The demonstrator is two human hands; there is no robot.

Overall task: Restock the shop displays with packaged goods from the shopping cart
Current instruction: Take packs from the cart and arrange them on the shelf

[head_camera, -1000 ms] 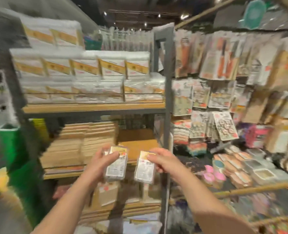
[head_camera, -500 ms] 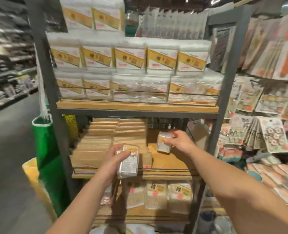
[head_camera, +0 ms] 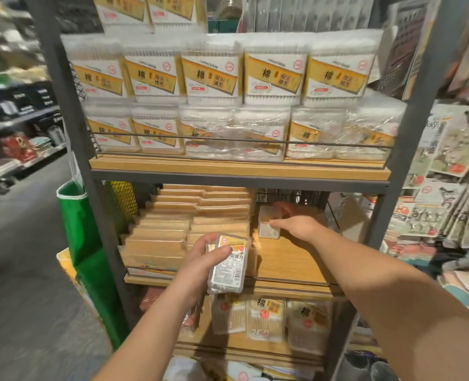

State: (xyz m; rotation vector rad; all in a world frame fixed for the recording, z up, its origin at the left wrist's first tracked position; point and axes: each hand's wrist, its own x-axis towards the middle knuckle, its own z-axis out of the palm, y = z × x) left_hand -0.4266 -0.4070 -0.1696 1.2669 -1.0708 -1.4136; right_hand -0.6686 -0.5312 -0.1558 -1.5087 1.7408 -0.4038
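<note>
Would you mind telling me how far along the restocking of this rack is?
Top shelf looks full of cotton swab boxes. The right hand is setting one small pack on the middle shelf's bare right side. The left hand holds another pack yet to place.

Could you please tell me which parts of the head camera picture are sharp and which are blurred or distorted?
In the head view, the upper-shelf cotton swab packs are fairly sharp, with glare on their wrap; the aisle shelves at left are streaked by motion blur. The pack in the left hand reads partly, while the right hand and its small pack look soft. The rack's posts lean from wide-angle distortion.
</note>
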